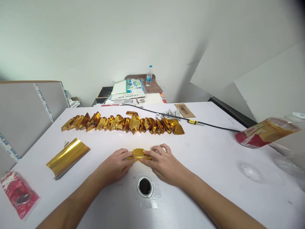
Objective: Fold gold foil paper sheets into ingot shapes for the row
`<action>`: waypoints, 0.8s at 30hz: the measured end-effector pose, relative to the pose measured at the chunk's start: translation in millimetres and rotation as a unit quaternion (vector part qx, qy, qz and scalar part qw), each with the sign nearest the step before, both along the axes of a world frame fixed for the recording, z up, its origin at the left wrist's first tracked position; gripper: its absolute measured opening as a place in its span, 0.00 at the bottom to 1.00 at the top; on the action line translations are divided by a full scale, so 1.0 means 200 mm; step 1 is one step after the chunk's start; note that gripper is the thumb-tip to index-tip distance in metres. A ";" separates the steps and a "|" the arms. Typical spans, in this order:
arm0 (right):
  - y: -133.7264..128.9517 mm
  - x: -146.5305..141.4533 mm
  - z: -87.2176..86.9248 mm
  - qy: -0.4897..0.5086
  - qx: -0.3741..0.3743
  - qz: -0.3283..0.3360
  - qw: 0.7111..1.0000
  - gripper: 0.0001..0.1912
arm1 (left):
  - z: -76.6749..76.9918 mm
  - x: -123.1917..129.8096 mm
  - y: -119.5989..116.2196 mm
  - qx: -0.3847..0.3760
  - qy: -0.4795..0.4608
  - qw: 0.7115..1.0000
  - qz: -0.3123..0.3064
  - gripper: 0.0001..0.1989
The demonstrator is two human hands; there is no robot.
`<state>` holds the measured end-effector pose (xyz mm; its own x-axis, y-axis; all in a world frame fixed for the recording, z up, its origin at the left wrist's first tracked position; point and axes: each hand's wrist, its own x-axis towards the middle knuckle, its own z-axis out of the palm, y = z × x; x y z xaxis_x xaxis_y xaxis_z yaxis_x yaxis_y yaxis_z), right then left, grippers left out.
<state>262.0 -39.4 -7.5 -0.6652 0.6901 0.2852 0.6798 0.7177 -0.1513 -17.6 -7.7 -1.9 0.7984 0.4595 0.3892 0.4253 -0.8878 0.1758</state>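
Note:
A small folded piece of gold foil paper [138, 152] lies on the white table between my two hands. My left hand [119, 163] pinches its left end with thumb and fingers. At the right end, my right hand [162, 162] grips the same paper, its thumb along the near edge and two fingers lifted away. Beyond them stretches a long row of folded gold paper pieces [116, 123], packed side by side. A stack of gold foil sheets [69, 156], slightly curled, rests to the left of my left hand.
A round cable hole [145, 186] opens in the table just before me. On the right stands a tilted-looking plastic bottle [264, 132] with a red and yellow label. A black cable [214, 126] crosses the back. A red packet [20, 194] lies at the left edge.

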 end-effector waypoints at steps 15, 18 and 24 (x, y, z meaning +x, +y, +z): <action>0.00 0.03 0.01 0.086 -0.037 0.012 0.996 0.13 | 0.03 -0.04 0.01 -0.066 -0.004 0.998 -0.009 0.07; 0.02 0.07 -0.01 0.097 -0.043 0.025 0.994 0.10 | 0.02 -0.06 0.03 -0.097 -0.024 0.995 -0.014 0.06; 0.03 0.07 0.00 0.090 -0.060 0.026 0.994 0.08 | 0.01 -0.06 0.03 -0.081 -0.043 0.996 -0.011 0.05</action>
